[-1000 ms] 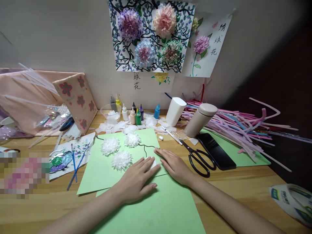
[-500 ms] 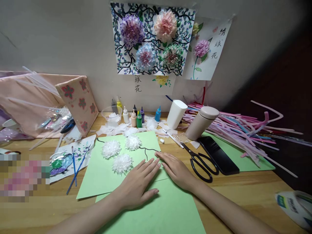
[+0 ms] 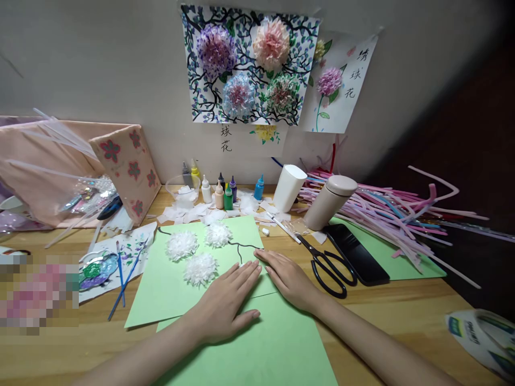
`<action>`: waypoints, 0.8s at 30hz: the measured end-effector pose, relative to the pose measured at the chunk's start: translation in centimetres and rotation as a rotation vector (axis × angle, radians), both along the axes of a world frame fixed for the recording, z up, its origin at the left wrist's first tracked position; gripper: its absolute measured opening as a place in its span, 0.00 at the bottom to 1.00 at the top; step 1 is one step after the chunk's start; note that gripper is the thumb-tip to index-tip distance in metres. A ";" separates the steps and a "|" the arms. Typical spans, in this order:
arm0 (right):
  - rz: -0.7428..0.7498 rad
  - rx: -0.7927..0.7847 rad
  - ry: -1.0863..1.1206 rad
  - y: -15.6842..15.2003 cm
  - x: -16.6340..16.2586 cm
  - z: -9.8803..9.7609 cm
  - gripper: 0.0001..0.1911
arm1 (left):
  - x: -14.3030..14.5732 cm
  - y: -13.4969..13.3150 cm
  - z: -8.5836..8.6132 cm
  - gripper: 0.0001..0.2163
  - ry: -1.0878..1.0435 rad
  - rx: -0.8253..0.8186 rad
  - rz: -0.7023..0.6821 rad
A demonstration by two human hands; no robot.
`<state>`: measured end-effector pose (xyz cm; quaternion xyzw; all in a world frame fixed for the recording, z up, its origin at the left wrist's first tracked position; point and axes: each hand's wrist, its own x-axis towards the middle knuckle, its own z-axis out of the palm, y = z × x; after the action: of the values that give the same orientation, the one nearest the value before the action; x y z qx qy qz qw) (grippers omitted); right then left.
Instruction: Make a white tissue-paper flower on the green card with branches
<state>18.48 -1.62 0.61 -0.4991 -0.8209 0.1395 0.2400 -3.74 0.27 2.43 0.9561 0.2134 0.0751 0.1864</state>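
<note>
My left hand point(image 3: 225, 303) lies flat, fingers stretched out, on a light green paper sheet point(image 3: 169, 281) that carries three white tissue pom-pom flowers point(image 3: 200, 268) and a drawn black branch. My right hand point(image 3: 287, 279) rests flat beside it, fingers together and extended, touching the sheet's right edge. The fingertips of both hands almost meet. A second green sheet point(image 3: 273, 348) lies under my wrists, nearer to me. Neither hand holds anything.
Black scissors point(image 3: 328, 265) and a dark phone point(image 3: 356, 252) lie right of my right hand. A beige flask point(image 3: 330, 201), a white cup point(image 3: 287, 187), small paint bottles point(image 3: 223, 190) and a pile of pipe cleaners point(image 3: 394, 212) stand behind. Brushes point(image 3: 123, 271) and a palette are at the left.
Both hands stay flat on the green sheet; the left hand has slid slightly forward over the white scrap near its fingertips. The camera view shifted a little.
</note>
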 end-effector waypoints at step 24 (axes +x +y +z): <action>-0.011 -0.003 0.055 0.2 0.0 -0.2 0.25 | -0.1 0.1 -0.3 0.31 0.018 -0.002 -0.015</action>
<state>18.46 -1.39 0.41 -0.5001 -0.8109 0.1530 0.2625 -3.83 0.34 2.16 0.9582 0.2080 0.0648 0.1857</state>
